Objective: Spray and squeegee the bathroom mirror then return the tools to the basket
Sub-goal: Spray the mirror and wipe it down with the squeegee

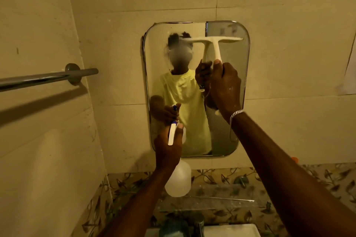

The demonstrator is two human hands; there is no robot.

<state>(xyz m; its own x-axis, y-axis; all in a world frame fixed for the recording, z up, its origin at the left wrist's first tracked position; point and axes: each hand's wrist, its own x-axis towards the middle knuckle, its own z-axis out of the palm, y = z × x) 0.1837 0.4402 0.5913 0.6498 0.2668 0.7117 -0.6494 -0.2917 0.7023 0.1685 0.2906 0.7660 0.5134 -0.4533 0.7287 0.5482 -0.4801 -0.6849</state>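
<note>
A rounded rectangular mirror [229, 136] hangs on the tiled wall ahead. My right hand [225, 86] grips the handle of a white squeegee [215, 41], whose blade lies flat against the upper right of the glass. My left hand [167, 150] holds a translucent white spray bottle [178, 181] by its neck, with the white and blue trigger head near the mirror's lower left corner. The glass reflects a person in a yellow shirt and both hands. No basket is in view.
A chrome towel rail [48, 79] sticks out from the left wall at hand height. Below the mirror run leaf-patterned tiles [269, 179], a thin glass shelf [217, 199], a tap [199, 224] and the white sink rim [231, 231].
</note>
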